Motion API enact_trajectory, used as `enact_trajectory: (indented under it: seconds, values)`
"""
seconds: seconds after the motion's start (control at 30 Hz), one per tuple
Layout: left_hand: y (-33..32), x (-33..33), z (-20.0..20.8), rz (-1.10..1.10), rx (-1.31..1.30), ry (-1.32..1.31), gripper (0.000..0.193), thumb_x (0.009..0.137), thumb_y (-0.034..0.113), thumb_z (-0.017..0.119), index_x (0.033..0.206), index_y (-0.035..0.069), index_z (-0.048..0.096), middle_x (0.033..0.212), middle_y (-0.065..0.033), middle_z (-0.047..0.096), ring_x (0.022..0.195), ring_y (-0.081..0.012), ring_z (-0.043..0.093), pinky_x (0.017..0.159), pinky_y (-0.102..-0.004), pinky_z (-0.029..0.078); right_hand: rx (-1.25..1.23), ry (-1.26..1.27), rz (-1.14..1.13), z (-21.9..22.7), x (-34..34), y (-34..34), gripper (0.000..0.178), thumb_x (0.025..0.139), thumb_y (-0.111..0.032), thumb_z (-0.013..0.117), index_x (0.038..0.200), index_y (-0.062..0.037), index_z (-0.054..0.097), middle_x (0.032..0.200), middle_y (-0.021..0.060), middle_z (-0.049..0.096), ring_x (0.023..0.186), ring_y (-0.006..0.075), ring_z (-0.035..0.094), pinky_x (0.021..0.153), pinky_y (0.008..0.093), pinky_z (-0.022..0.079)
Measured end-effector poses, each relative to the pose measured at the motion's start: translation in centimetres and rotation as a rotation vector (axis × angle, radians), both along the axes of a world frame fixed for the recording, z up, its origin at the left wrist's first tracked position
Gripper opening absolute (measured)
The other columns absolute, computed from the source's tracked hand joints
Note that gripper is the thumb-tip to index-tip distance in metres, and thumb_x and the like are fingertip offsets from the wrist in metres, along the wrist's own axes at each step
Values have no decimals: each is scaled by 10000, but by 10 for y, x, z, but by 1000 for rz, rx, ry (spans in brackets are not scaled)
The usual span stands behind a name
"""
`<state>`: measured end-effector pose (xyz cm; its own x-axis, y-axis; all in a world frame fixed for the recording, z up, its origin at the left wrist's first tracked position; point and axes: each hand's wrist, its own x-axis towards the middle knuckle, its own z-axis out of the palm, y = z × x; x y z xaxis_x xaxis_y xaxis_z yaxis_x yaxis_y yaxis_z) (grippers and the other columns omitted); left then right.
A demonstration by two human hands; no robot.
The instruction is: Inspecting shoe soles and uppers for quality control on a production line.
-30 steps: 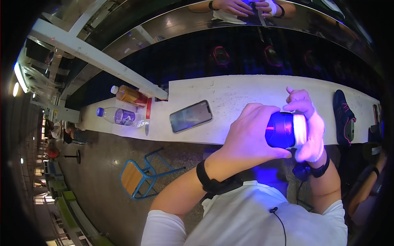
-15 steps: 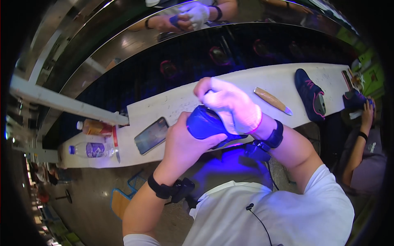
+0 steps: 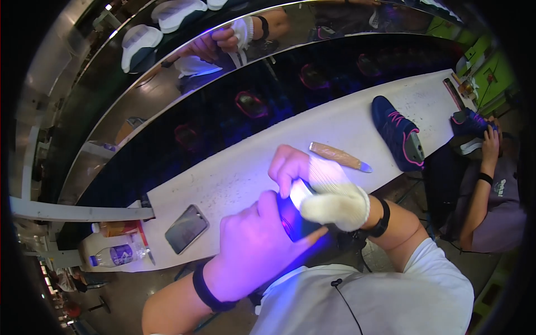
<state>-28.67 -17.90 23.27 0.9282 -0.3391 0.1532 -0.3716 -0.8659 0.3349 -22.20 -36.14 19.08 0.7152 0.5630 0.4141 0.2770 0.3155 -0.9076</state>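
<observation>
A dark blue shoe (image 3: 288, 214) with a pink edge and a whitish sole is held in front of me, largely covered by my hands. My bare left hand (image 3: 251, 237) wraps around its near left side, thumb reaching across the bottom. On the opposite side, my right hand (image 3: 329, 192), in a white glove that leaves some fingertips bare, is closed on the shoe by its pale sole. Bluish-violet light falls on both hands. Beyond the right hand lies a wood-coloured hand tool (image 3: 338, 156) with a pale pointed tip.
Another navy shoe (image 3: 397, 133) with pink laces rests farther right on the white bench (image 3: 234, 167). To the left are a phone (image 3: 187, 229), a clear bottle (image 3: 120, 254) and an amber-filled bottle (image 3: 118, 228). A co-worker's hand (image 3: 491, 143) touches a shoe at far right. White shoes sit above.
My hands have turned the shoe, so its pale sole now shows between them. My left hand has moved to the side of it. The whole view has shifted and tilted.
</observation>
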Motion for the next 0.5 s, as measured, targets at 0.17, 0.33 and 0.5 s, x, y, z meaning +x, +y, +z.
enact_trajectory:
  seconds: [0.17, 0.33, 0.5]
  values:
    - [-22, -30, -15, -257, 142, -225, 775, 786, 588, 867, 1096, -68, 595, 778, -90, 643, 587, -194, 678, 461, -319, 492, -185, -280, -15, 2, -32, -43, 518, 1018, -426, 537, 1333, -19, 598, 1287, 171, 603, 1310, 401, 541, 1183, 563, 338]
    - [4, -36, -17, -433, 177, -422, 732, 812, 548, 841, 1169, -45, 603, 871, -143, 713, 587, -225, 682, 533, -319, 529, -406, -426, 31, 6, -79, -43, 497, 1005, -315, 522, 1369, 13, 605, 1391, 219, 610, 1417, 493, 517, 1197, 609, 364]
    - [68, -68, -10, -294, -96, 22, 904, 780, 539, 883, 1428, 18, 526, 1384, -320, 553, 1279, -478, 591, 1010, -521, 554, -443, -631, -167, -22, -90, -27, 988, 861, -428, 849, 1570, 45, 349, 1564, 333, 477, 1431, 519, 496, 1175, 566, 413]
